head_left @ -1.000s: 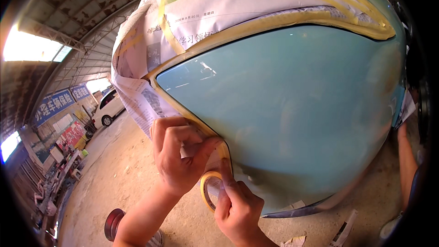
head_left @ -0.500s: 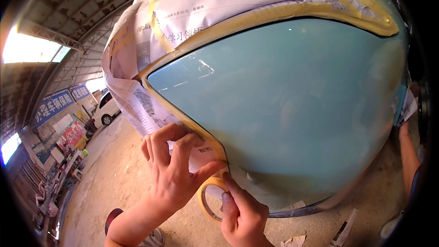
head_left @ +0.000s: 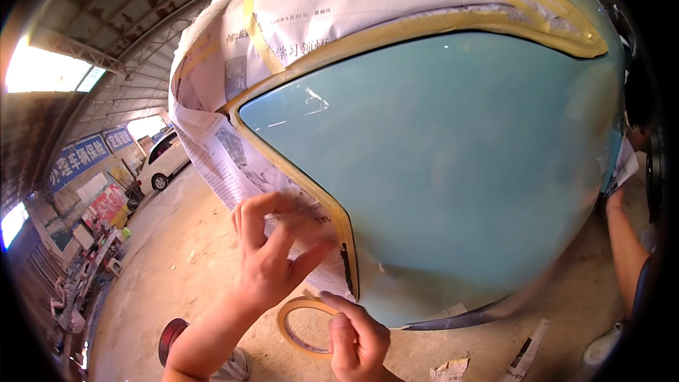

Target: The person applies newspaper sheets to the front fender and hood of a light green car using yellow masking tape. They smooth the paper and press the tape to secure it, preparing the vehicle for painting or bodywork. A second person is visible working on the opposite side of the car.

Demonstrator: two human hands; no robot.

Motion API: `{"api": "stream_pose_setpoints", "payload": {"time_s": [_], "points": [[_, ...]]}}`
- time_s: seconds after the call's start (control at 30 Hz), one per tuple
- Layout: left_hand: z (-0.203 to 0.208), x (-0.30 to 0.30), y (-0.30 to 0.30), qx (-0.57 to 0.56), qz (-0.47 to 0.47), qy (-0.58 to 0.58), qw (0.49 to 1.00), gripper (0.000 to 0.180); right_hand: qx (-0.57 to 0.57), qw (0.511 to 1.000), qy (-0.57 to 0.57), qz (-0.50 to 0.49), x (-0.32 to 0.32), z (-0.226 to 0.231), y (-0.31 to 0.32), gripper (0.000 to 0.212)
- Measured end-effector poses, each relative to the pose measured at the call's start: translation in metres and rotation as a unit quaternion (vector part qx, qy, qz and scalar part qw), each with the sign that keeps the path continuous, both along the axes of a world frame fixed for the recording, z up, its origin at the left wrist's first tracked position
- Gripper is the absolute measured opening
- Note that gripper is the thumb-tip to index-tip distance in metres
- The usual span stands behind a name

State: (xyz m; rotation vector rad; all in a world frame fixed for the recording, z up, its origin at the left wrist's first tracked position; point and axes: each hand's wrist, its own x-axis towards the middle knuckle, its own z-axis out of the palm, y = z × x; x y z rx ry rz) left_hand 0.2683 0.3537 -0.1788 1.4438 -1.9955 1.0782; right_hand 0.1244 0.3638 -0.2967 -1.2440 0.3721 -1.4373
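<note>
My right hand point(head_left: 359, 339) grips a roll of yellow masking tape point(head_left: 284, 318) between thumb and fingers, below the lower corner of a pale blue-green car body panel point(head_left: 438, 155). My left hand point(head_left: 272, 262) hovers over newspaper sheeting point(head_left: 237, 152) beside the panel's left edge, thumb apart from the bent fingers, its fingertips blurred. Nothing shows in it; whether it touches the paper I cannot tell. A strip of yellow tape point(head_left: 322, 198) holds the paper along that edge, and dark trim shows near its lower end.
Another person's arm point(head_left: 622, 233) reaches in at the right, by the panel's far side. Paper scraps point(head_left: 449, 369) lie on the dusty floor. A dark red round object point(head_left: 173, 336) is beside my left forearm. A white car point(head_left: 166, 163) stands farther back at left.
My right hand and the tape roll have moved down and left, away from the panel's corner. My left hand has shifted slightly right, its thumb no longer by the tape. Dark trim now shows there.
</note>
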Motion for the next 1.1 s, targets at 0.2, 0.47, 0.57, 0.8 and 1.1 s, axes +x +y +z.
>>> {"api": "stream_pose_setpoints", "payload": {"time_s": [0.2,0.47,0.57,0.8,1.1], "points": [[-0.042,0.028,0.03,-0.071,0.039,-0.022,0.997,0.059,-0.106,0.984,-0.052,-0.134,0.013,-0.022,0.003,0.027],[-0.1,0.043,-0.003,-0.058,0.042,0.035,0.997,0.074,-0.117,0.979,-0.038,-0.16,0.014,-0.03,0.003,0.028],[-0.097,0.031,-0.002,-0.081,0.028,0.02,0.996,0.07,-0.132,0.971,-0.05,-0.192,0.02,-0.032,-0.005,0.03],[-0.063,0.003,0.001,-0.045,-0.072,0.071,0.994,0.047,-0.151,0.963,-0.075,-0.209,0.022,-0.04,-0.018,0.025],[-0.011,-0.018,0.03,0.218,-0.046,0.218,0.95,0.025,-0.191,0.95,-0.07,-0.237,0.017,-0.033,-0.025,0.023]]}}
